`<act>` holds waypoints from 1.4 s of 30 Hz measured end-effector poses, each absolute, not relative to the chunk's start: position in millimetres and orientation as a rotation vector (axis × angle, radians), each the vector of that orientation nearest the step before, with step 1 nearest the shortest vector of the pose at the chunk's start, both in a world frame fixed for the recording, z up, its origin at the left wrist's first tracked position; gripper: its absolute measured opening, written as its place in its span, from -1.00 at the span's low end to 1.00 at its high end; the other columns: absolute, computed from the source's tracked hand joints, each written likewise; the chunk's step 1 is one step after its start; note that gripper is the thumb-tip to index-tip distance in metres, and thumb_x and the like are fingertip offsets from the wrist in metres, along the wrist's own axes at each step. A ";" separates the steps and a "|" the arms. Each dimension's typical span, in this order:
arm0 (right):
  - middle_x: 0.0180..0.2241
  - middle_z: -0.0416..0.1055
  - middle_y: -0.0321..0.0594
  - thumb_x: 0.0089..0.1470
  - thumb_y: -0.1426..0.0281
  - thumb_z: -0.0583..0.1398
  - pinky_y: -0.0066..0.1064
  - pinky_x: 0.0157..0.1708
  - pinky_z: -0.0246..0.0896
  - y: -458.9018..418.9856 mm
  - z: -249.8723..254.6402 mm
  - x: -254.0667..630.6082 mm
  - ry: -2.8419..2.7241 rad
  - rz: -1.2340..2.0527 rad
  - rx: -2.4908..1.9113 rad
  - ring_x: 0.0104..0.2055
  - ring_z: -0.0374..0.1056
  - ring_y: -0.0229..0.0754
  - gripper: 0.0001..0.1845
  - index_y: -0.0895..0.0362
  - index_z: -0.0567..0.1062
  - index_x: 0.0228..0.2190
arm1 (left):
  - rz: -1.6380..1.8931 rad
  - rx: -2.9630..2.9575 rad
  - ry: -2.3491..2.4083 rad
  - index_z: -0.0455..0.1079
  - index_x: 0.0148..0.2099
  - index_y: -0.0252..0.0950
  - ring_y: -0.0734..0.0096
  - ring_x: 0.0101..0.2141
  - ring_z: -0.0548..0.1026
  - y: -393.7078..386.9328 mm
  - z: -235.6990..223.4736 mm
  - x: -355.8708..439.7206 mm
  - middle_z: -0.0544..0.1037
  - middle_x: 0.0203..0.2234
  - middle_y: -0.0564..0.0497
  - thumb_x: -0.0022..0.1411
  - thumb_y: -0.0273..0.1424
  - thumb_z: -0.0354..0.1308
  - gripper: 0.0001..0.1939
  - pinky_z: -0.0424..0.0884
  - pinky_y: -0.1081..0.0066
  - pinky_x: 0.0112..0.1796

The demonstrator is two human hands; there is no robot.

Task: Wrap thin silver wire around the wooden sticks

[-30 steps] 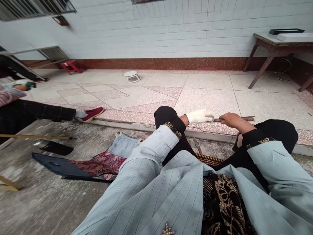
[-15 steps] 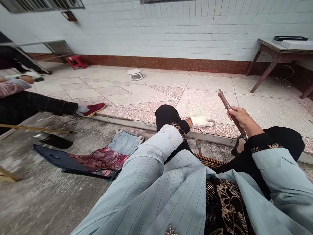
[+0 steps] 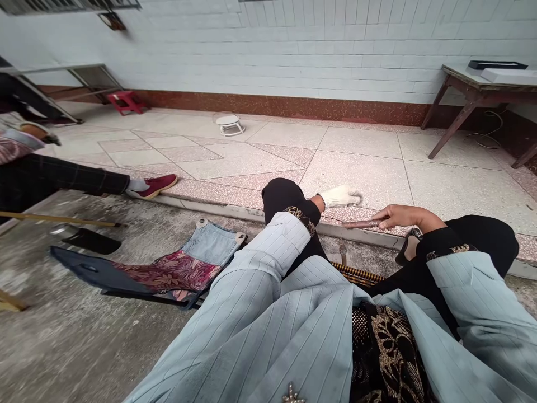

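Note:
My left hand (image 3: 342, 197), in a white knitted glove, is held out past my left knee with its fingers curled in. Whether anything is inside them is hidden. My right hand (image 3: 403, 217) is bare and wrapped round a brown wooden stick (image 3: 361, 224). The stick lies nearly level, its free end pointing left, below my left hand and apart from it. Between my knees an upright stub of wood (image 3: 343, 254) shows beside a yellow-and-black woven piece (image 3: 358, 274), mostly covered by my clothes.
A low folding seat (image 3: 168, 274) with denim and floral cloth stands on the concrete at my left. Beyond it are a black object (image 3: 90, 239), a yellow pole (image 3: 59, 218) and another person's red shoe (image 3: 157, 186). A raised step edge (image 3: 235, 214) runs before my knees; a table (image 3: 478, 84) stands right.
My right hand drew the stick away from my gloved left hand, raised it upright, then lowered it to lie level, pointing left. The left hand stayed nearly in place.

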State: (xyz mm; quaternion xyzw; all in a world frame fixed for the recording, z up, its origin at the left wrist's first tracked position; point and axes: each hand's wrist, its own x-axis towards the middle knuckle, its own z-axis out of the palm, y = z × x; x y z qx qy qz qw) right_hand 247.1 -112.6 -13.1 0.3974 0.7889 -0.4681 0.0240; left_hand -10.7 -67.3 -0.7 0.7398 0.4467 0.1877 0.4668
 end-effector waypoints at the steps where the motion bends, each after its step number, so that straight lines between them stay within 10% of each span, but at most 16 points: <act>1: -0.36 0.45 -0.30 0.04 0.26 0.29 -0.39 -0.28 0.16 -115.5 -8.2 248.7 2.476 -1.621 1.218 -0.36 0.27 -0.26 -0.60 0.09 0.59 -0.06 | 0.458 1.808 1.092 0.58 -0.25 -0.22 0.21 -0.40 0.54 -68.3 0.2 -9.3 0.55 -0.51 -0.10 0.11 -0.26 0.15 -0.76 0.43 0.32 -0.38; 9: -0.48 0.35 -0.28 -0.06 0.27 0.31 -0.45 -0.49 0.11 -106.1 -6.9 249.1 2.490 -2.313 2.273 -0.51 0.19 -0.33 -0.71 0.20 0.50 -0.30 | 0.439 1.657 1.107 0.56 -0.17 -0.20 0.16 -0.46 0.53 -77.1 -24.9 -0.1 0.53 -0.56 -0.19 0.14 -0.10 0.11 -0.64 0.47 0.22 -0.36; 14: -0.43 0.44 -0.15 0.09 0.29 0.19 -0.39 -0.47 0.13 -91.3 -17.1 256.8 2.416 -1.135 2.692 -0.47 0.28 -0.21 -0.64 0.21 0.53 -0.11 | 0.437 1.623 1.006 0.55 -0.12 -0.15 0.16 -0.50 0.52 -73.1 -32.0 1.1 0.53 -0.57 -0.19 0.09 -0.03 0.07 -0.56 0.47 0.21 -0.37; 19: -0.17 0.53 0.00 0.16 0.30 0.13 -0.30 -0.32 0.17 -97.6 -19.4 252.6 2.259 -0.362 2.056 -0.18 0.41 0.01 -0.62 0.12 0.59 -0.06 | 0.402 1.669 1.036 0.57 -0.12 -0.15 0.13 -0.51 0.51 -70.5 -31.7 0.0 0.53 -0.59 -0.18 0.08 -0.06 0.06 -0.56 0.47 0.17 -0.35; 29: -0.33 0.52 -0.24 -0.03 0.15 0.30 -0.36 -0.26 0.20 -115.3 -5.2 254.9 2.406 -1.454 1.228 -0.32 0.33 -0.18 -0.49 0.08 0.62 -0.04 | 0.426 1.714 1.024 0.58 -0.13 -0.11 0.09 -0.46 0.52 -60.9 -22.4 -3.1 0.57 -0.50 -0.19 0.10 -0.05 0.09 -0.59 0.46 0.11 -0.36; 42: -0.51 0.33 -0.30 -0.04 0.35 0.33 -0.45 -0.51 0.04 -111.0 7.5 252.1 2.511 -2.326 2.162 -0.53 0.16 -0.36 -0.80 0.21 0.52 -0.36 | 0.261 1.106 1.560 0.55 -0.08 -0.23 0.01 -0.47 0.50 -56.4 -55.0 -4.0 0.38 -0.70 -0.20 0.17 0.03 -0.04 -0.45 0.45 0.04 -0.37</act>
